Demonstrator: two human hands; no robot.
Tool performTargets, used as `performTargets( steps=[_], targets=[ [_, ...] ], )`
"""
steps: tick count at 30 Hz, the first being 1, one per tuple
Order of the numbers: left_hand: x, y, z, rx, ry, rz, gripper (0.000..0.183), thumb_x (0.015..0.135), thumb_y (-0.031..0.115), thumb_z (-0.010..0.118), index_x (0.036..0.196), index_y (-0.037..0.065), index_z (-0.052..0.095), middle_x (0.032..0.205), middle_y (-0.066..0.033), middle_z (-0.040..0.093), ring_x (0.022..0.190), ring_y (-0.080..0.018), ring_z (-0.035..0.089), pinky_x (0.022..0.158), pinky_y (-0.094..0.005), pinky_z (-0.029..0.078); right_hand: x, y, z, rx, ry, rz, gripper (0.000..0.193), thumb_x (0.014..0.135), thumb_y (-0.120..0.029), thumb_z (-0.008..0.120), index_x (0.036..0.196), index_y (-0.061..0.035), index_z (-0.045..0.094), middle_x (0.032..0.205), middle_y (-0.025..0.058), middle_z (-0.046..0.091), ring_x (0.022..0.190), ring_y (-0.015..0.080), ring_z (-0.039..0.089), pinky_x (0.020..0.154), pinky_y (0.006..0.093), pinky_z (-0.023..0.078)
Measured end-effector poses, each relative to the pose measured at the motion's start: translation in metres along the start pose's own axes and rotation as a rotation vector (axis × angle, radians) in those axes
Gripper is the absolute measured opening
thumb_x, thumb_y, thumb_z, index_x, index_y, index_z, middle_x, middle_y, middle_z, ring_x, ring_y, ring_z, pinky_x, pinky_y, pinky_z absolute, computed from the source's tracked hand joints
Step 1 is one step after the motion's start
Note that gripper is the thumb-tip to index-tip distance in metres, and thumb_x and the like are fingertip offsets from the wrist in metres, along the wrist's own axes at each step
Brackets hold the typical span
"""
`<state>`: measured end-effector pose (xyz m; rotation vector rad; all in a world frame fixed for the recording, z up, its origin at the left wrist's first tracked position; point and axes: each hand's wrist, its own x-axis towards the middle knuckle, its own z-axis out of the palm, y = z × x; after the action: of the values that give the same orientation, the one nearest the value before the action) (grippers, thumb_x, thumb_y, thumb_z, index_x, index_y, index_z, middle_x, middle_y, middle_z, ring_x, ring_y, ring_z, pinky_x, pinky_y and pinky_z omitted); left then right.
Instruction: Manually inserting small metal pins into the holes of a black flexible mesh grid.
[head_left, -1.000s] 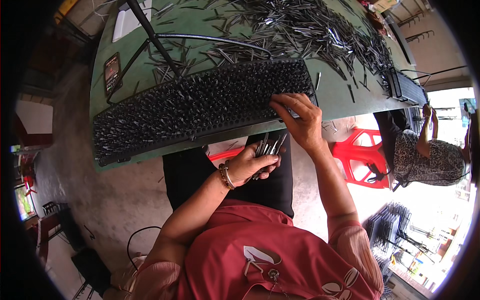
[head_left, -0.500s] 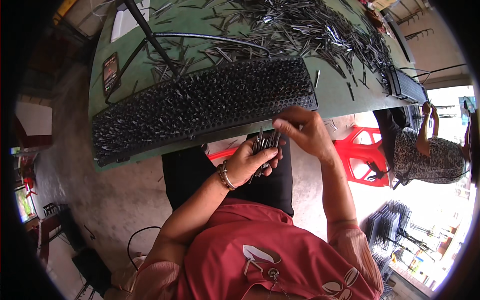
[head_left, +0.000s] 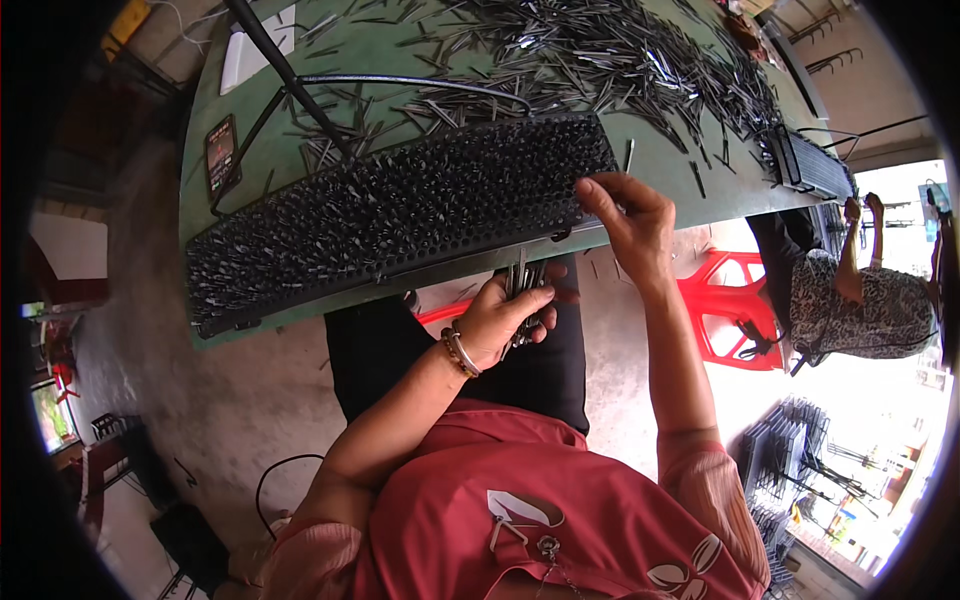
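Observation:
My left hand (head_left: pixel 497 322), over my lap, is closed round a bundle of thin dark metal pieces (head_left: pixel 520 280), their ends sticking up past the thumb. Ahead of it, a long black perforated rack (head_left: pixel 420 262) lies along the table's near edge, with several rows of its holes filled by upright thin metal pieces (head_left: pixel 370 200). My right hand (head_left: pixel 640 225) is at the rack's right end, thumb and fingers pinched together. Whatever may be between those fingertips is too small to make out.
A large heap of loose metal pieces (head_left: pixel 620 55) covers the back of the green table (head_left: pixel 660 185). A black metal frame (head_left: pixel 400 78) rises over the rack, and a phone (head_left: pixel 222 160) lies left. On the right are a red stool (head_left: pixel 735 315) and another person (head_left: pixel 860 300) beside a similar rack (head_left: pixel 805 165).
My right hand has moved away from the bundle, up and to the right, to the end of the rack. My left hand still grips the bundle in nearly the same place.

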<state>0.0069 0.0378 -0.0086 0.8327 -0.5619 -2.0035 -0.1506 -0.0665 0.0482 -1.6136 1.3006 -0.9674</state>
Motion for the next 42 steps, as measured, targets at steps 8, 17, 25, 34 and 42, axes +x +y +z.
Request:
performTargets(
  steps=[8,17,25,34,42],
  targets=[
    [-0.002,-0.002,0.000,0.036,-0.022,-0.021,0.032,0.092,0.013,0.051,0.121,-0.001,0.049,0.100,-0.0131,0.064,0.067,-0.0073,0.054,0.052,-0.0208,0.043,0.014,0.008,0.009,-0.170,-0.078,-0.399,0.012,0.077,-0.005,0.071,0.087,0.0000,0.067,0.077,0.0093,0.064,0.068,0.0177,0.061,0.063,0.0274,0.049],
    [-0.002,-0.003,-0.002,0.025,-0.022,-0.070,0.032,0.089,0.010,0.056,0.118,-0.002,0.049,0.098,-0.0148,0.065,0.067,-0.0076,0.054,0.054,-0.0210,0.044,0.017,0.010,0.011,-0.188,-0.148,-0.510,0.011,0.077,0.000,0.069,0.087,0.0007,0.066,0.083,0.0090,0.065,0.074,0.0186,0.062,0.065,0.0277,0.049],
    [-0.003,-0.004,-0.004,0.039,-0.002,-0.111,0.029,0.088,0.012,0.058,0.114,-0.001,0.053,0.097,-0.0126,0.065,0.069,-0.0067,0.055,0.055,-0.0198,0.044,0.019,0.021,0.012,-0.251,-0.111,-0.554,0.013,0.075,-0.001,0.071,0.087,-0.0005,0.067,0.084,0.0089,0.065,0.076,0.0205,0.062,0.069,0.0298,0.049],
    [-0.003,-0.008,-0.006,-0.012,-0.007,-0.131,0.028,0.090,0.016,0.058,0.114,0.002,0.054,0.096,-0.0104,0.065,0.070,-0.0061,0.056,0.055,-0.0191,0.045,0.010,0.024,0.017,-0.429,-0.019,-0.649,0.019,0.072,-0.008,0.073,0.090,-0.0061,0.070,0.091,0.0069,0.064,0.086,0.0222,0.060,0.076,0.0326,0.045],
    [-0.006,-0.003,0.001,-0.086,-0.029,-0.125,0.031,0.093,0.016,0.054,0.119,0.001,0.051,0.100,-0.0102,0.064,0.075,-0.0090,0.060,0.062,-0.0234,0.051,0.005,0.019,0.016,-0.664,0.086,-0.700,0.023,0.075,-0.013,0.071,0.098,-0.0102,0.069,0.106,0.0065,0.059,0.096,0.0237,0.055,0.083,0.0351,0.037]
  ],
)
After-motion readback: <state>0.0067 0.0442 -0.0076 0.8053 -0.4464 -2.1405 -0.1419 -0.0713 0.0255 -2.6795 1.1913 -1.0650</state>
